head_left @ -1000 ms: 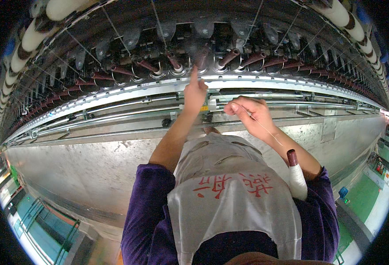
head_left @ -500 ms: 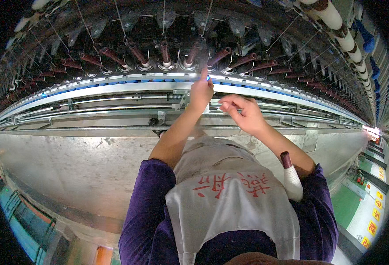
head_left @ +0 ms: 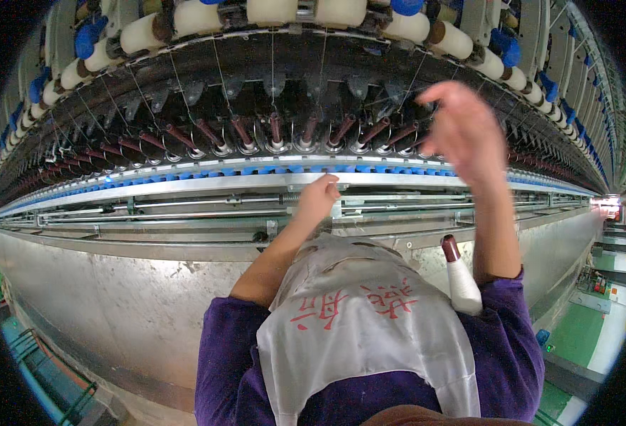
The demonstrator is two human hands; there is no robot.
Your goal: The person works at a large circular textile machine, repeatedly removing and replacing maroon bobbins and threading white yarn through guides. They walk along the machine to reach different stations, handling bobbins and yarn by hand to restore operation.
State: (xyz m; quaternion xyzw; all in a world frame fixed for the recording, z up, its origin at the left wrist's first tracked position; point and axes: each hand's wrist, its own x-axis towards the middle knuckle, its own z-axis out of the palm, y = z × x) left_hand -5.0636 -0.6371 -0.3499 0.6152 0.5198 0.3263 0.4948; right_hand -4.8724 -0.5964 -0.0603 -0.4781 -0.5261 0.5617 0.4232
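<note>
My left hand point(head_left: 318, 199) is at the front rail point(head_left: 256, 183) of a spinning frame, its fingers curled in. Whatever they hold, if anything, is hidden. Raised higher on the right, my right hand point(head_left: 467, 135) is smeared by motion, with a gap between thumb and forefinger and nothing visible in it. Behind it runs a row of brown bobbin tubes point(head_left: 277, 130) on spindles, with thin yarns rising from several of them. A cone-shaped bobbin of white yarn point(head_left: 462, 287) with a brown tip sticks up beside my right upper arm, against the apron point(head_left: 370, 341).
Cream rollers point(head_left: 270, 10) with brown and blue parts line the machine's top. A strip of blue pieces point(head_left: 238, 172) runs below the tubes. Metal rods point(head_left: 235, 200) and a grey panel point(head_left: 128, 298) lie nearer me. Green and white floor point(head_left: 611, 305) shows at right.
My right hand has swung up and to the right, away from my left. My left hand has drawn back from the tubes, and its pointing finger has curled in. The view has shifted, showing more rollers.
</note>
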